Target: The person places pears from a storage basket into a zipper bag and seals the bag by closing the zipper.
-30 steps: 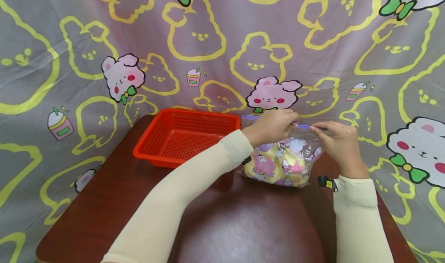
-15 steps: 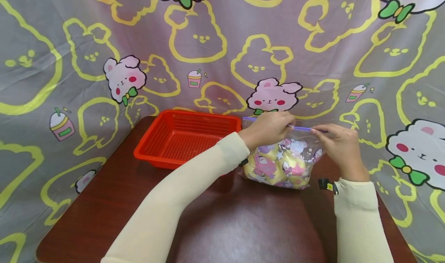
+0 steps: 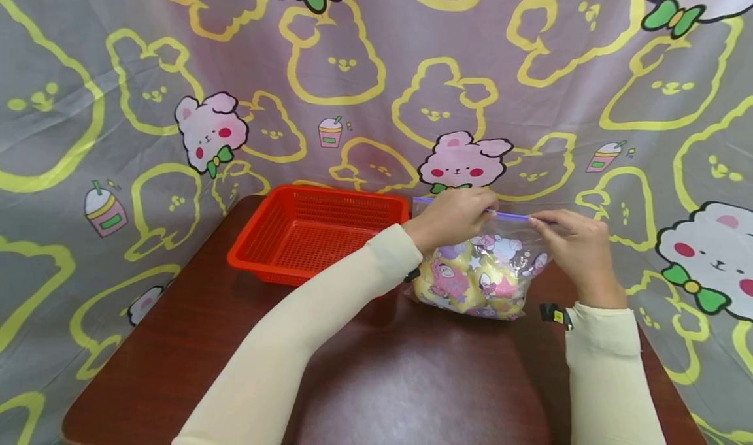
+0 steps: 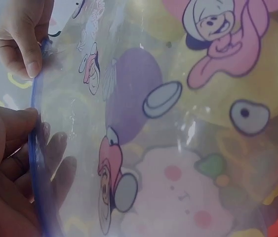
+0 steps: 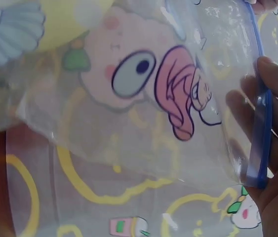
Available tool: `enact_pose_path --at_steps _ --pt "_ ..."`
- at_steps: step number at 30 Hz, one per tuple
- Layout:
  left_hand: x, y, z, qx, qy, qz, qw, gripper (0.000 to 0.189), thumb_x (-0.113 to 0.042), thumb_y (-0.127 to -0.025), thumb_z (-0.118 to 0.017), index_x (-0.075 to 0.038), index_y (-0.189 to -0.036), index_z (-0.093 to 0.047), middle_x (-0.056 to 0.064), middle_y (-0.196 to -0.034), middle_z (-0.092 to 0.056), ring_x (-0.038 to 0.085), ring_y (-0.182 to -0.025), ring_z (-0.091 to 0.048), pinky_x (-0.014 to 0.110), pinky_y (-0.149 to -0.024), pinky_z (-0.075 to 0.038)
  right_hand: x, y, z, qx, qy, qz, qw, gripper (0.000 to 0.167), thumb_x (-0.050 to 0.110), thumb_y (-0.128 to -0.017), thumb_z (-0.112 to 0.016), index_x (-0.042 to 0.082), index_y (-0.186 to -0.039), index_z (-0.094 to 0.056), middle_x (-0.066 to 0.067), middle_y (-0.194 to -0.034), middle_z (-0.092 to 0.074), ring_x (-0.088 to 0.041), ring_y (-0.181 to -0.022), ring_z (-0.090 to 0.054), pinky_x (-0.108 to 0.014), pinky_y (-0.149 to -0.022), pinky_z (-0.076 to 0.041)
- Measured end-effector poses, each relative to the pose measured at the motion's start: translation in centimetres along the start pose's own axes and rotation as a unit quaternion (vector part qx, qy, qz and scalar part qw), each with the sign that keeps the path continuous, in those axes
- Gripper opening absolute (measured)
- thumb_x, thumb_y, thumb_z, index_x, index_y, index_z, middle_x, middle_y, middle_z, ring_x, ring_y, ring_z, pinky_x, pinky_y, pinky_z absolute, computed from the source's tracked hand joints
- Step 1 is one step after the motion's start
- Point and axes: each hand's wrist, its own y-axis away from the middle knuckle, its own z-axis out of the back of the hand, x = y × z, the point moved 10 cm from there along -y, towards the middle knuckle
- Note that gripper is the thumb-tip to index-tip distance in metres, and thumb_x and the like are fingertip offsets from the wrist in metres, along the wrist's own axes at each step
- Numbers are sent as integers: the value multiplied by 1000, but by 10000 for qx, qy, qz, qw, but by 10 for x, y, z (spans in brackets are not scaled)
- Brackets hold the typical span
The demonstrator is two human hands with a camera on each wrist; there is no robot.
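A clear zip bag (image 3: 497, 275) with cartoon prints and a purple-blue zip strip stands on the table, holding several yellow rounded things. My left hand (image 3: 455, 215) pinches the strip near its middle. At the right end of the strip, my right hand (image 3: 573, 246) grips it between thumb and fingers. In the left wrist view, the left thumb and fingers sit on both sides of the blue zip strip (image 4: 36, 148). The right wrist view has the bag's corner lying across the right fingers, thumb on the strip (image 5: 263, 128).
Left of the bag, a red perforated plastic basket (image 3: 241, 252) stands on the dark brown table (image 3: 194, 340). A grey curtain (image 3: 365, 33) with yellow outlines and rabbit prints hangs behind and along both sides.
My left hand has slid slightly left along the strip, so more of it shows between the hands. The right hand keeps its hold at the corner. The basket has stayed put.
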Motion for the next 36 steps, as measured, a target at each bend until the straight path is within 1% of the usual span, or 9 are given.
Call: enact_pose_path --at_steps 3,6,10,16,20,23,28,31,36 --pt "0 1 1 -147 54 2 9999 17 -26 -100 -56 -15 -109 -66 -7 -102 -64 5 -84 -58 18 -73 -46 6 -1 -1 143 340 189 9991 17 1 -75 -81 -3 -90 -75 -16 -84 -72 -34 -75 -68 -27 -93 -45" --pt "-2 3 2 -368 84 -40 9993 18 -24 -99 -57 -14 -109 -67 -6 -102 -65 5 -84 -60 17 -73 -46 15 -1 -3 304 722 405 9961 19 2 -77 -80 -5 -93 -73 -20 -87 -71 -38 -79 -68 -48 -104 -38" --pt "-2 3 5 -699 51 -70 9975 17 -23 -98 -60 -14 -108 -70 -6 -100 -67 6 -83 -61 17 -73 -47 22 -2 -6 285 868 563 9942 22 2 -77 -79 -6 -96 -72 -21 -89 -71 -39 -81 -68 -51 -104 -36" --pt "-6 5 10 -1143 -187 -118 9932 17 -24 -97 -63 -14 -105 -73 -7 -95 -69 7 -82 -62 20 -76 -46 27 -1 -10 -23 553 578 9968 22 1 -77 -79 -5 -97 -71 -20 -91 -71 -38 -83 -68 -53 -102 -38" --pt "-12 10 12 -1388 -379 -171 9894 17 -25 -96 -64 -14 -104 -74 -7 -94 -69 6 -83 -62 21 -75 -47 30 0 -13 -80 536 638 9965 19 4 -82 -75 -5 -98 -71 -20 -94 -71 -38 -86 -68 -53 -104 -35" --pt "-13 12 15 -1551 -391 -89 9871 16 -24 -95 -65 -14 -103 -74 -7 -94 -69 6 -84 -62 20 -75 -47 34 0 -14 -126 643 713 9953 17 6 -86 -72 -6 -98 -71 -21 -95 -70 -37 -88 -68 -54 -106 -33" --pt "-19 18 19 -1728 -401 -40 9841 14 -23 -93 -67 -14 -100 -75 -7 -90 -70 6 -81 -63 23 -76 -48 44 3 -13 -258 823 739 9935 13 4 -87 -71 -6 -95 -71 -21 -89 -70 -38 -92 -67 -57 -107 -28" --pt "-23 23 21 -1853 -532 -20 9812 14 -24 -94 -67 -14 -99 -75 -6 -89 -71 8 -81 -64 25 -82 -47 48 3 -13 -206 778 677 9945 13 3 -85 -72 -6 -94 -72 -20 -88 -71 -38 -95 -67 -57 -108 -26" --pt "-30 36 23 -2238 -717 80 9720 12 -24 -93 -66 -16 -96 -76 -7 -91 -72 8 -88 -65 35 -99 -41 51 2 -15 46 253 576 9980 18 0 -76 -79 -3 -93 -74 -17 -88 -72 -37 -93 -67 -55 -107 -30"
